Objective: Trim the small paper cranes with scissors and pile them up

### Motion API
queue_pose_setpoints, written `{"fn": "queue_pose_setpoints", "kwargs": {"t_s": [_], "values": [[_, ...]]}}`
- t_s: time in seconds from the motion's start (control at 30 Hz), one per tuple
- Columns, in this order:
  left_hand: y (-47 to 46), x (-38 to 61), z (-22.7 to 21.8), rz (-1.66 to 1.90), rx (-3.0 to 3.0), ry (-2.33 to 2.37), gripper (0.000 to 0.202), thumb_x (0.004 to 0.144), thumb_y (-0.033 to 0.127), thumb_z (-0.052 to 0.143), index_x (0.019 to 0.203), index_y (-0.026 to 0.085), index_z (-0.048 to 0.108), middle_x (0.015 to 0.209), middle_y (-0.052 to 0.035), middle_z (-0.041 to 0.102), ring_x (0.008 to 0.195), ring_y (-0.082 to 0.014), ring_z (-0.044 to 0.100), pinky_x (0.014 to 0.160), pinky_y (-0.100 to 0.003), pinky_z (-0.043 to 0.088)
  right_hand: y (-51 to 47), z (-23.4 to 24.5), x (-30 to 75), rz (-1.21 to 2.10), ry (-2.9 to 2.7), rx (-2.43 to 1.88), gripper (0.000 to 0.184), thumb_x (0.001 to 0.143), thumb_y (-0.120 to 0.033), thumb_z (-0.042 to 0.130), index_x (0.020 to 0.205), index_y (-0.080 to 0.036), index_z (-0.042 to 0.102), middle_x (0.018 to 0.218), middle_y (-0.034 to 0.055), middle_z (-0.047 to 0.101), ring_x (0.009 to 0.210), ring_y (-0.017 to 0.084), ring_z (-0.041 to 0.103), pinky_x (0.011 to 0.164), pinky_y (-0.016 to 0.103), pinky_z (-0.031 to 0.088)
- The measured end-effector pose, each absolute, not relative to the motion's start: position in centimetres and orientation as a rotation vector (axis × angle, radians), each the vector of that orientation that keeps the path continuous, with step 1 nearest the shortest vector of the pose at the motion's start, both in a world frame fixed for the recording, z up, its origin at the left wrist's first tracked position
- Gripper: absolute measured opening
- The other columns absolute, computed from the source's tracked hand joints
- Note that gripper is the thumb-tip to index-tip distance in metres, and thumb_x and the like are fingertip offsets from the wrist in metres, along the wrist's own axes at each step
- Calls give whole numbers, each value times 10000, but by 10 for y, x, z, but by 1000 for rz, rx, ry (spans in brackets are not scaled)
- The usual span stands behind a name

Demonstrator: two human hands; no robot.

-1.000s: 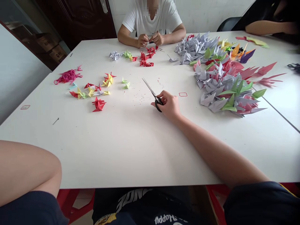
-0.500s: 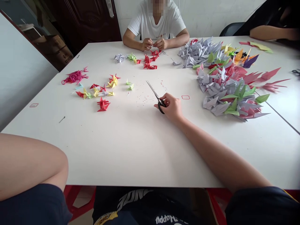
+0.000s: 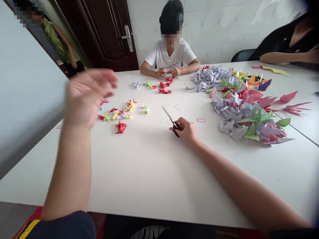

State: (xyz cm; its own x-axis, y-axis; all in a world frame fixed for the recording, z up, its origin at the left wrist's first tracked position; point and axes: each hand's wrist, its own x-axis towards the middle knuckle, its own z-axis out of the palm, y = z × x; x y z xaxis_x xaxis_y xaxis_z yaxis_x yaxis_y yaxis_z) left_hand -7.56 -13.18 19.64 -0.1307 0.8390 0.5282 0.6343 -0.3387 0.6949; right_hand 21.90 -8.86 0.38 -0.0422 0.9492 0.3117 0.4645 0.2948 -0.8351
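One big white table [image 3: 149,172] fills my screen, with a heap of paper cranes [image 3: 245,114] on the right. I see the left hand [image 3: 88,96] up high and wide open, holding nothing, near some small cranes [image 3: 117,114]. The right hand [image 3: 186,131] is curled around black scissors [image 3: 169,119] mid-table, much nearer them. Their long blades point far and left.

Bright, even light with faint shadows; the raised left hand [image 3: 87,98] is motion-blurred, frame edges bowed.
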Motion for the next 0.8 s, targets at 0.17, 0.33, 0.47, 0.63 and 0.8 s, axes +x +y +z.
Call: {"fn": "queue_pose_setpoints", "kwargs": {"t_s": [0.17,0.33,0.47,0.63,0.8], "values": [[-99,-89,147,1108,1760,1891,348,652,326,729,956,159,744,963,-77,739,893,-218,674,849,-366,555,-88,2,219,684,-1663,-1305,316,680,-464,752,803,-241,566,581,-56,470,530,126,383,519,263,310],[-70,-106,94,884,1905,2139,256,696,225,664,936,205,752,908,-67,738,878,-229,668,860,-347,529,-89,3,218,701,-1662,-1314,317,680,-467,754,803,-245,565,586,-59,469,529,123,389,518,260,304],[-64,-103,70,658,2037,2275,307,740,219,647,1032,214,743,1033,-114,719,1015,-300,638,866,-405,512,-89,3,218,703,-1661,-1316,317,684,-468,757,799,-245,562,584,-63,459,527,122,382,517,262,299],[-62,-77,47,602,2242,2191,312,758,149,599,1032,212,733,1151,-107,691,1106,-311,610,953,-435,486,-90,5,218,709,-1661,-1320,314,684,-464,759,799,-247,562,584,-61,464,527,123,384,517,264,304],[-67,-51,39,783,2336,1855,239,829,196,553,1003,204,718,1101,-75,690,1033,-239,628,941,-374,493,-90,6,218,707,-1659,-1333,320,683,-474,757,797,-247,563,583,-58,464,524,125,390,512,264,307]]}}
